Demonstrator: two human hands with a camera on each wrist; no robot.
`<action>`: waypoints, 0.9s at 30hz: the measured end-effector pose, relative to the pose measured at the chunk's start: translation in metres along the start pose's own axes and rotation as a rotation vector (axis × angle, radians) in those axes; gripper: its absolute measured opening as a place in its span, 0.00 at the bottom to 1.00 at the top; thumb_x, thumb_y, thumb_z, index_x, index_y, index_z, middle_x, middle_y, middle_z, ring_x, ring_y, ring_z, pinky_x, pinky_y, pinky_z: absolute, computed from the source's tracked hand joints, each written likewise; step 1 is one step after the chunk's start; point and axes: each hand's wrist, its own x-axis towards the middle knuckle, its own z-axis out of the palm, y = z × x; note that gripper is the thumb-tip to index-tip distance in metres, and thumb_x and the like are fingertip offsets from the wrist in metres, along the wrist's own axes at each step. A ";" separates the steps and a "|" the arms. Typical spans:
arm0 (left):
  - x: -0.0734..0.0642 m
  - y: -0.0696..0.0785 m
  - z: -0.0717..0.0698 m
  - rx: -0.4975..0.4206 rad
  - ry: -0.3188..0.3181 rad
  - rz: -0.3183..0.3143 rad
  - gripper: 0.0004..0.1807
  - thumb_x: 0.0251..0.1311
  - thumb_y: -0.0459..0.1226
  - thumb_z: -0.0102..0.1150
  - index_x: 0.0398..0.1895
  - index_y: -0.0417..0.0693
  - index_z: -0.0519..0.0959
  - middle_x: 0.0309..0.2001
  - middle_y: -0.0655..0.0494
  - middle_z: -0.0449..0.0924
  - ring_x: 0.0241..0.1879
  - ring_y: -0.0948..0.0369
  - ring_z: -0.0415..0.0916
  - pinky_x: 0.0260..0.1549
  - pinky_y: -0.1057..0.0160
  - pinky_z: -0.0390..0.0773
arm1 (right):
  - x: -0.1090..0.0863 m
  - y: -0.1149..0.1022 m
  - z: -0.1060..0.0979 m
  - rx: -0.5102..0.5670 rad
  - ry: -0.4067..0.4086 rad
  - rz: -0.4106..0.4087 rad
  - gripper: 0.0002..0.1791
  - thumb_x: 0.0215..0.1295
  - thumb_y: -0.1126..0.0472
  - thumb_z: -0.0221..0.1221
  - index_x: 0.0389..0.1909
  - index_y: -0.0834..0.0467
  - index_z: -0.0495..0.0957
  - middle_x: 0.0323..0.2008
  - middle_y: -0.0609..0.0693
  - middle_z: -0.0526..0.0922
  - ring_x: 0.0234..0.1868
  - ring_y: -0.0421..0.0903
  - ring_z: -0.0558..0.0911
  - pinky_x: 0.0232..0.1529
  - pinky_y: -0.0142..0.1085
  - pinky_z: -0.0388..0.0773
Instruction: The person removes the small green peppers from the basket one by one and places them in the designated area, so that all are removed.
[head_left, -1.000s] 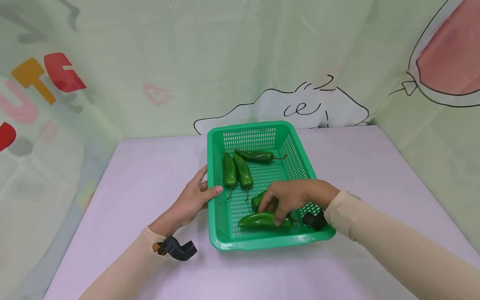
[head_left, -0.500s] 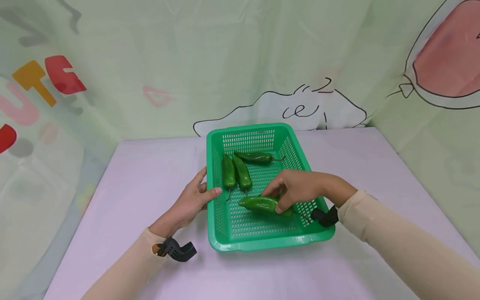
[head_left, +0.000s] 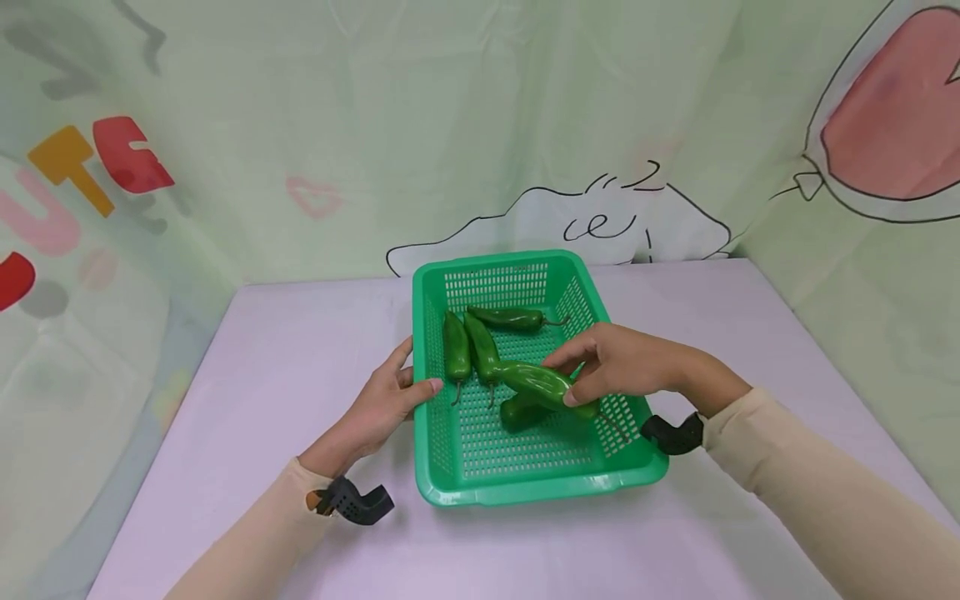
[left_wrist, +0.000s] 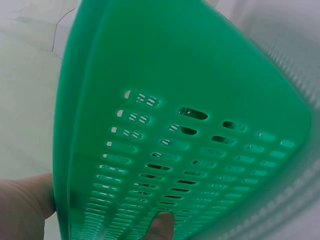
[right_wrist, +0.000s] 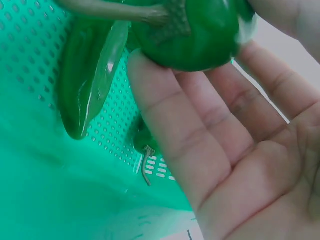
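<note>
My right hand (head_left: 630, 360) pinches a long green chili pepper (head_left: 534, 382) by its stem end, thumb on the near side, fingers behind. The pepper points left, raised over the green plastic basket (head_left: 540, 492). Beneath it another green pepper (head_left: 517, 414) lies on the basket floor, partly covered. In the right wrist view the held pepper's stem end (right_wrist: 200, 40) sits against the fingertips. With the thumb over the rim and fingers outside, my left hand (head_left: 378, 404) grips the basket's left side. The left wrist view shows the perforated basket wall (left_wrist: 145, 60) with fingers against it.
Two green peppers stand side by side at the basket's left, a left one (head_left: 456, 350) and a right one (head_left: 484, 348). Another pepper (head_left: 512, 318) lies crosswise near the back wall. The basket rests on a pale lilac table (head_left: 322, 325), with a printed curtain (head_left: 450, 125) behind.
My right hand has lifted the chili pepper off the basket floor, moving up and slightly right, uncovering part of the pepper below. My left hand keeps its grip on the basket.
</note>
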 end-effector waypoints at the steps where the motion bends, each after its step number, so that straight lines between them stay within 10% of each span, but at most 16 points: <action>1: 0.000 0.001 0.000 0.010 0.002 0.003 0.46 0.75 0.32 0.57 0.86 0.56 0.43 0.65 0.30 0.76 0.54 0.40 0.84 0.48 0.50 0.88 | -0.001 0.001 -0.001 0.006 0.008 0.000 0.29 0.63 0.62 0.71 0.65 0.66 0.79 0.52 0.54 0.87 0.49 0.49 0.88 0.49 0.40 0.88; 27: 0.003 -0.004 -0.004 0.084 -0.006 0.053 0.45 0.74 0.33 0.56 0.86 0.52 0.43 0.60 0.30 0.80 0.50 0.46 0.86 0.44 0.54 0.88 | -0.036 0.019 -0.025 0.076 0.311 0.016 0.32 0.69 0.58 0.67 0.70 0.67 0.73 0.51 0.58 0.84 0.46 0.49 0.86 0.45 0.41 0.88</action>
